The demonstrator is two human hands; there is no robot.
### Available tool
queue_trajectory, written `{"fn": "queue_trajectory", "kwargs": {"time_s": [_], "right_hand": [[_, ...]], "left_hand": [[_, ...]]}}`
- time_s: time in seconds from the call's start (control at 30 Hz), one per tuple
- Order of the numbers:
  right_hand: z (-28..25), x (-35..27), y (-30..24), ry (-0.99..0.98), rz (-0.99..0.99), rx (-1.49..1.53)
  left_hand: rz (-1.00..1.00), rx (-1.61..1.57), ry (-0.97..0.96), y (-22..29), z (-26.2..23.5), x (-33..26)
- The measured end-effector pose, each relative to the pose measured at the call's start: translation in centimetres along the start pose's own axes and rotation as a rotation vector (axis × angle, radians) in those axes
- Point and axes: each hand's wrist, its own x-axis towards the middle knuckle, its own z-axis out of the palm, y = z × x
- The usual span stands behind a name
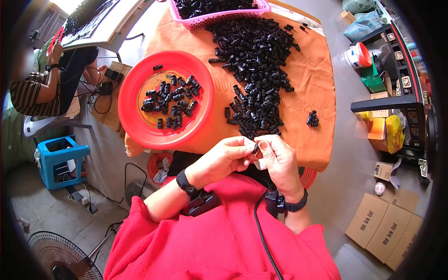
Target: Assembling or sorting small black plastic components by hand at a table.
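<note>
Close together at the front edge of the orange-covered table (308,98), my two hands meet over one small black piece. Thumb and fingers of my left hand (226,156) pinch a black plastic cord lock (255,148), its details mostly hidden by the fingertips. My right hand (280,161) is closed at the same spot, thumb bent against that piece. Just beyond my fingers spreads a large heap of black cord-lock parts (254,65). To the left, a red round basin (128,100) holds several black cord locks (175,98).
A pink basket (224,19) full of black parts stands at the table's far edge. A small cluster of parts (312,119) lies at right. Another person (39,88) sits at far left, near a blue stool (60,161). Flattened cartons (382,228) and a black shelf (387,102) stand right.
</note>
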Motion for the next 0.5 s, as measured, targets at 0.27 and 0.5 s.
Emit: {"fn": "queue_trajectory", "kwargs": {"time_s": [0.27,0.5], "right_hand": [[-0.03,-0.23,-0.77,0.017,0.039,0.03],[-0.38,-0.1,-0.86,0.011,-0.267,-0.387]], "left_hand": [[0.0,-0.071,0.055,-0.4,-0.04,0.05],[0.075,0.035,0.158,0.08,0.75,0.04]]}}
